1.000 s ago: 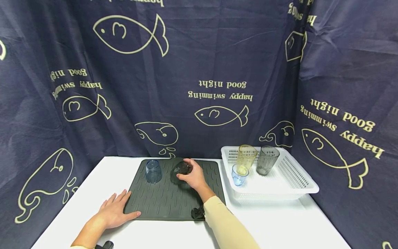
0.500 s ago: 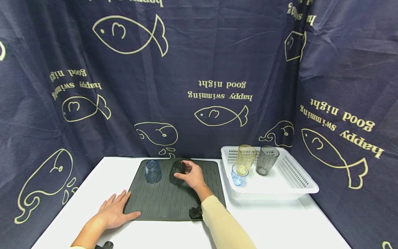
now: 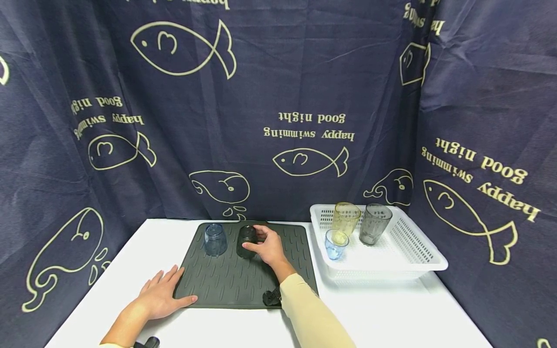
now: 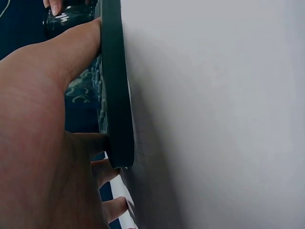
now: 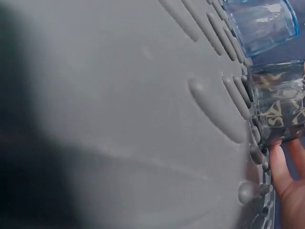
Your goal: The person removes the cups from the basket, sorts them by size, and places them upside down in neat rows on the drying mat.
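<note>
My right hand grips a dark grey glass from its right side, thumb in front and fingers behind. The glass stands on the dark ribbed drying mat, its narrower end up. In the right wrist view the glass is see-through, and fingertips touch its lower side. A blue glass stands just left of it, also narrow end up. My left hand lies with spread fingers at the mat's front left corner. In the left wrist view its thumb touches the mat's edge.
A white perforated basket stands right of the mat. Inside are a yellow glass, a tall grey glass and a small light-blue glass. A dark fish-print curtain hangs behind the white table.
The dark glass has gone from tilted to upright on the mat and shifted slightly left, with my right hand still around it. My left hand has stayed put.
</note>
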Action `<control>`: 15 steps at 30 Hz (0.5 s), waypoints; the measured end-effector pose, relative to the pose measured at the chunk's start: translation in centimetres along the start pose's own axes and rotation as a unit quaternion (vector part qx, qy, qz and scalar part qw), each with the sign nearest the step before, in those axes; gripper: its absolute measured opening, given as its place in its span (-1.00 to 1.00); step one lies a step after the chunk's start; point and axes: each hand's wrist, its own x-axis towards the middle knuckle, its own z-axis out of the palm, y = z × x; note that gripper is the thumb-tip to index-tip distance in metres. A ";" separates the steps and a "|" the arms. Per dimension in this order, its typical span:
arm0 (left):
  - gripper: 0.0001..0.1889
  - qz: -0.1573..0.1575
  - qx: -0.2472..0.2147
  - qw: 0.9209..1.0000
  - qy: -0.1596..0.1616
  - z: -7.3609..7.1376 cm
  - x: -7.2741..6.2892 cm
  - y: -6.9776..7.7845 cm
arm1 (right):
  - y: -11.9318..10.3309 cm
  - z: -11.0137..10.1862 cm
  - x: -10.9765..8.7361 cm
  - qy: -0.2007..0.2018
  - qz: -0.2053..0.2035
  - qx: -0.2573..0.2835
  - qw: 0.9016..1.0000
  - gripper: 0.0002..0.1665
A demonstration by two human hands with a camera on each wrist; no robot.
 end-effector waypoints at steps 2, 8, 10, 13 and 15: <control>0.14 0.000 0.000 1.000 0.000 0.0 0.0 0.0 | -0.1 0.0 0.0 0.001 -0.002 0.001 1.000 -0.27; 0.12 0.006 0.006 1.000 0.003 0.0 0.0 0.0 | -0.1 0.1 0.0 0.002 -0.003 0.009 1.000 -0.27; 0.11 0.007 0.007 1.000 0.002 0.0 0.0 0.0 | -0.1 0.1 0.0 0.003 -0.003 0.010 1.000 -0.27; 0.12 0.005 0.005 1.000 0.001 0.0 0.0 0.0 | -0.1 0.2 0.0 0.005 -0.001 0.011 1.000 -0.28; 0.13 0.002 0.003 1.000 0.000 0.0 0.0 0.0 | 0.0 0.3 -0.1 0.006 0.003 0.009 1.000 -0.28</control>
